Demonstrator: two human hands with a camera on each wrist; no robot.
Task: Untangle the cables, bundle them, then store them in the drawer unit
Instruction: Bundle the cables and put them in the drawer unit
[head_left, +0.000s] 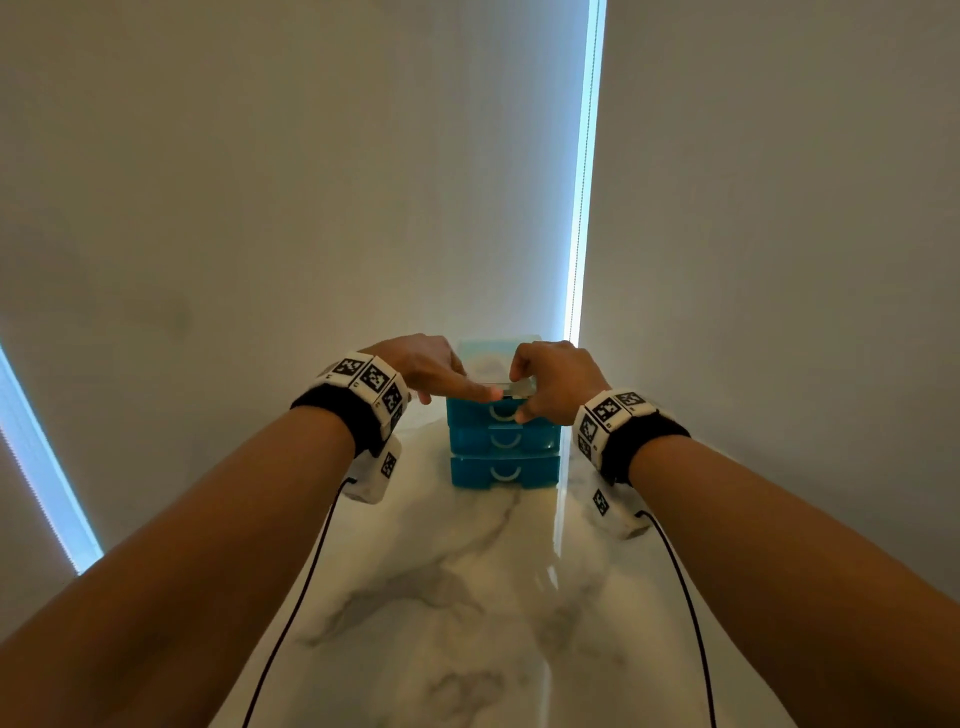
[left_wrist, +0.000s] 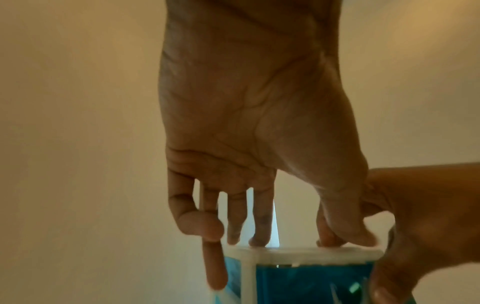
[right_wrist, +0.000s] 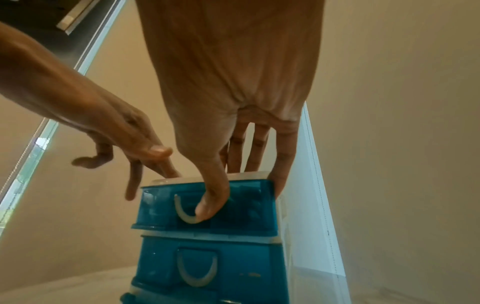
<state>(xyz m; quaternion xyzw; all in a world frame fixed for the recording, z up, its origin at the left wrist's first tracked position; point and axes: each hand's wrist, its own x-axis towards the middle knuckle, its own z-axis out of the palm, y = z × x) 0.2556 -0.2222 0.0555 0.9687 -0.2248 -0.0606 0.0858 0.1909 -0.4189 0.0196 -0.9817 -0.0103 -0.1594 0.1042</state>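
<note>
A blue translucent drawer unit with three drawers and a white frame stands on the marble table, close to the wall. My left hand rests its straight fingertips on the unit's white top. My right hand clasps the front of the top drawer. Its thumb presses on the pale curved handle, its other fingers lie over the top, and the little finger runs down the right side. No cable lies in plain view; dark shapes show faintly through the top drawer.
The marble table stretches from the unit toward me. A plain wall stands right behind the unit, with a bright strip of window blind above it. Thin black wires hang from both wrist bands.
</note>
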